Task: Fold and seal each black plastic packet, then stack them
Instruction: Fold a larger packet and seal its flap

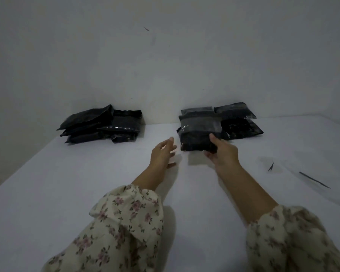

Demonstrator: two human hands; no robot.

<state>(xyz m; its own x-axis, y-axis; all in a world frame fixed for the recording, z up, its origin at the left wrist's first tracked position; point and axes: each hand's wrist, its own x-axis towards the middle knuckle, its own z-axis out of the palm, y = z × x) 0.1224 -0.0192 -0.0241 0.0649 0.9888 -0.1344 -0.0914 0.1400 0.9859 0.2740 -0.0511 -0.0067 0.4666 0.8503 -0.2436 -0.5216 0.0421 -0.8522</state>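
Observation:
Two heaps of black plastic packets lie at the back of a white table (86,183), against the wall. The left heap (104,124) holds several packets piled loosely. The right heap (234,118) holds several flatter packets. My right hand (222,152) grips the near edge of one black packet (198,134) at the front of the right heap, thumb on top and fingers under it. My left hand (163,154) hovers just left of that packet with fingers relaxed, holding nothing. Both arms wear floral sleeves.
A thin dark strip (314,179) and a small dark scrap (270,166) lie on the table at the right. The white wall (165,55) rises directly behind both heaps.

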